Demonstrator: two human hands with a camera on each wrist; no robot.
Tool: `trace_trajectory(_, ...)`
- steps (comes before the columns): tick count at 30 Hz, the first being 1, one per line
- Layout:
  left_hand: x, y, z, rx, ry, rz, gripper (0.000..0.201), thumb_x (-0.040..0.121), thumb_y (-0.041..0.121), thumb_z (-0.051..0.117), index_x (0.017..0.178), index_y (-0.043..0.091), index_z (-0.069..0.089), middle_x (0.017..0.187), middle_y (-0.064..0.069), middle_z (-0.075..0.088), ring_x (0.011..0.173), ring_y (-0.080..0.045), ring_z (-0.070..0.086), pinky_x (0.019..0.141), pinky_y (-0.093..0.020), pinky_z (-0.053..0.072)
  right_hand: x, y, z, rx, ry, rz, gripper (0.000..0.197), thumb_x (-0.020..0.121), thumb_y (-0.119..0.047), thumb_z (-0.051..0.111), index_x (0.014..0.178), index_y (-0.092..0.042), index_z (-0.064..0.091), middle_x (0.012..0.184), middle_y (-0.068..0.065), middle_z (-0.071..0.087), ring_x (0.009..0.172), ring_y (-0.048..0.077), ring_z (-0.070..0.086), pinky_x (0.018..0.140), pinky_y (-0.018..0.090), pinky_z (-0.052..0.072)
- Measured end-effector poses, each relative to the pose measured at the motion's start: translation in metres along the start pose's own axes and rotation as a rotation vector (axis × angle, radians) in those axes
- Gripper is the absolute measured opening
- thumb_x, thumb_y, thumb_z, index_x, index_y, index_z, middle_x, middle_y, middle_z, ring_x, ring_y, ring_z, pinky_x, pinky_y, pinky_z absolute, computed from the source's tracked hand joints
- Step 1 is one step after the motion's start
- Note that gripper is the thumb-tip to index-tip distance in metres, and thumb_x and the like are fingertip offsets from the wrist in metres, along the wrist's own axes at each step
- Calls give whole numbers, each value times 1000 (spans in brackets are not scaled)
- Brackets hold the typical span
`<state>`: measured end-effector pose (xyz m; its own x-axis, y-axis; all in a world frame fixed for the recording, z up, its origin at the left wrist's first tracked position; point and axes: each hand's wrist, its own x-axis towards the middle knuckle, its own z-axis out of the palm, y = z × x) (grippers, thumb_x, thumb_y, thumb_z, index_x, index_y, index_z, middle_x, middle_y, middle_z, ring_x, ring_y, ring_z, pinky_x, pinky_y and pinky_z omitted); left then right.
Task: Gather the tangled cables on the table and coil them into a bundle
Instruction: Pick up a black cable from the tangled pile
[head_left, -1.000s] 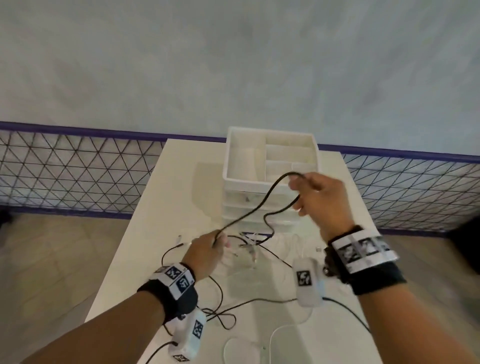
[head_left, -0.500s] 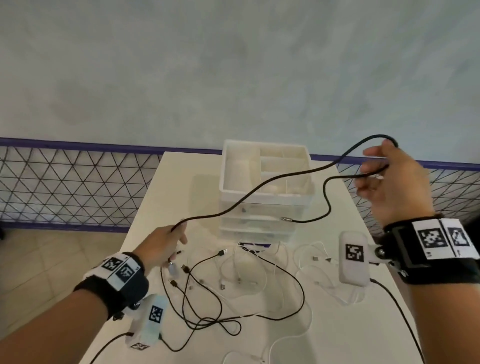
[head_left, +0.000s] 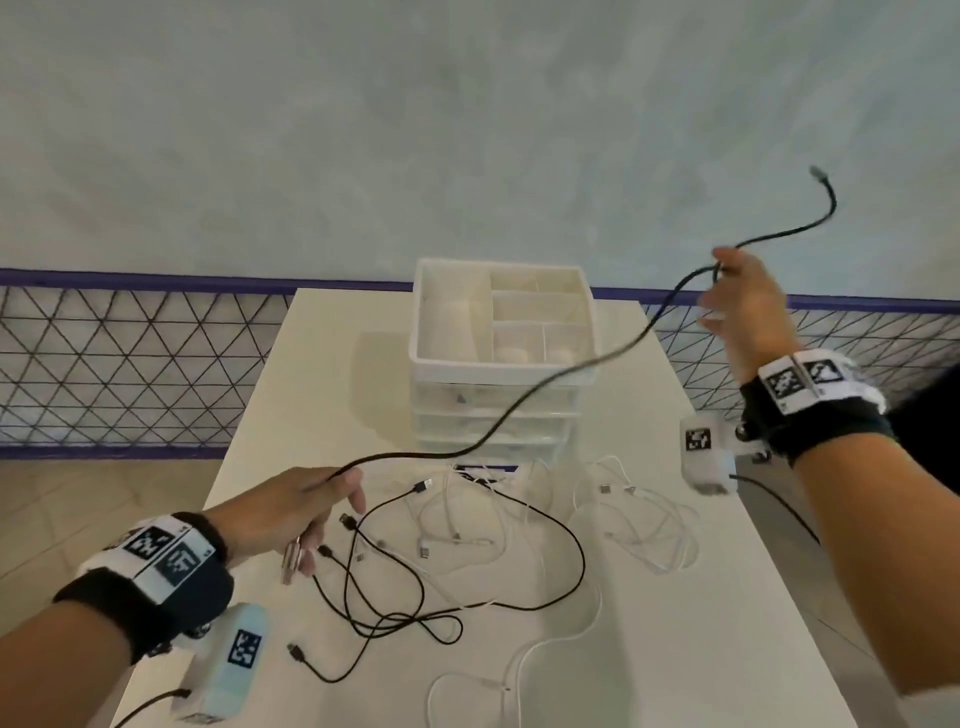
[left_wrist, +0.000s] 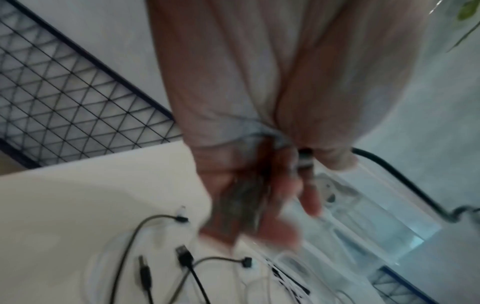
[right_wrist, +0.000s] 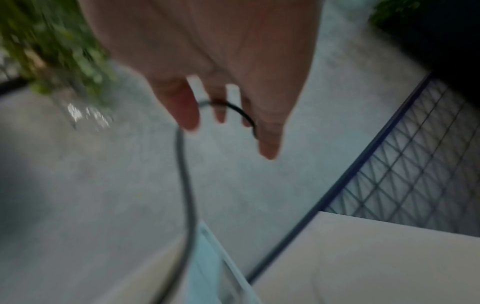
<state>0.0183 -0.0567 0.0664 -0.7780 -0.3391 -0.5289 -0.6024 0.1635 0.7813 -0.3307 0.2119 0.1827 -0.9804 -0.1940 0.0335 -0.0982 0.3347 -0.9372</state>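
Overhead, a black cable (head_left: 524, 410) is stretching between both hands above the white table (head_left: 675, 649): the left hand (head_left: 280, 506) is pinching one end, the right hand (head_left: 748, 306) is gripping it near the other, plug dangling free. Wristbands are showing only square coded markers, no readable writing.

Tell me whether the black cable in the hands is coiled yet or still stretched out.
Stretched out, not coiled. The black cable runs in one long line from the left hand up to the right hand, its free end trailing above; no loops.
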Motion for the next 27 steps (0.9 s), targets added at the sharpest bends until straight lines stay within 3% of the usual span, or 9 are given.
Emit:
trace_trajectory(2, -1, 5, 10, -52, 34, 13, 51, 97, 54, 40, 100, 11, 67, 60, 3, 30, 48, -11, 33, 45, -30, 41, -19, 31, 7, -425, -5, -43, 66, 81, -9, 58, 145, -8, 42, 136, 18, 53, 120, 30, 54, 103, 42, 44)
trace_trajectory(5, 2, 21, 30, -33, 66, 85, 46, 101, 47, 39, 98, 13, 68, 59, 4, 29, 43, -11, 28, 39, -22, 27, -86, 66, 36, -439, 29, -276, 47, 80, -3, 68, 125, -9, 61, 122, 14, 63, 72, 14, 59, 82, 25, 44)
trace_trajectory(9, 9, 50, 63, 55, 81, 233, 38, 101, 38, 46, 87, 10, 68, 44, 13, 38, 35, -4, 32, 41, -20, 28, -165, 90, 94, -441, -721, -458, 60, 84, -25, 73, 139, -31, 50, 123, -7, 57, 61, -4, 53, 82, 25, 50)
trace_trajectory(11, 9, 54, 69, 98, 35, 272, 35, 102, 35, 47, 85, 12, 67, 42, 13, 39, 40, -6, 36, 44, -21, 31, -161, 96, 110, -542, -865, -334, 25, 90, -21, 66, 115, -23, 68, 98, -4, 66, 68, 4, 57, 81, 29, 52)
trace_trajectory(15, 5, 36, 59, 174, -88, 169, 30, 102, 24, 42, 83, 17, 64, 46, 13, 41, 47, -12, 37, 47, -22, 32, -119, 111, 111, -675, -569, -389, 13, 91, -17, 65, 86, -13, 77, 85, 5, 69, 81, 25, 63, 75, 27, 42)
trace_trajectory(18, 4, 32, 60, 227, 92, 158, 29, 101, 17, 40, 84, 16, 64, 54, 12, 47, 52, -11, 38, 49, -23, 31, -105, 115, 110, -486, -80, -468, 12, 80, 1, 71, 89, -6, 68, 95, 15, 62, 69, 27, 55, 69, 33, 48)
trace_trajectory(20, 6, 35, 62, 200, 272, 156, 28, 101, 15, 39, 90, 12, 64, 69, 11, 52, 59, -11, 45, 54, -26, 35, -118, 120, 117, -421, 40, -388, 26, 78, 0, 74, 95, -7, 56, 105, 13, 52, 64, 24, 52, 63, 36, 49)
trace_trajectory(25, 7, 37, 56, 92, 459, 126, 26, 101, 16, 38, 92, 16, 62, 77, 6, 56, 68, -12, 50, 58, -29, 38, -150, 161, 132, -513, -165, -314, 23, 81, -12, 75, 98, -11, 59, 113, 9, 48, 71, 29, 61, 69, 44, 58)
trace_trajectory(27, 6, 38, 54, 41, 405, 156, 25, 101, 16, 39, 89, 16, 61, 70, 3, 56, 60, -13, 46, 54, -27, 35, -146, 168, 140, -775, -428, -173, 42, 88, -28, 69, 127, -18, 55, 136, 5, 40, 94, 32, 66, 86, 41, 56)
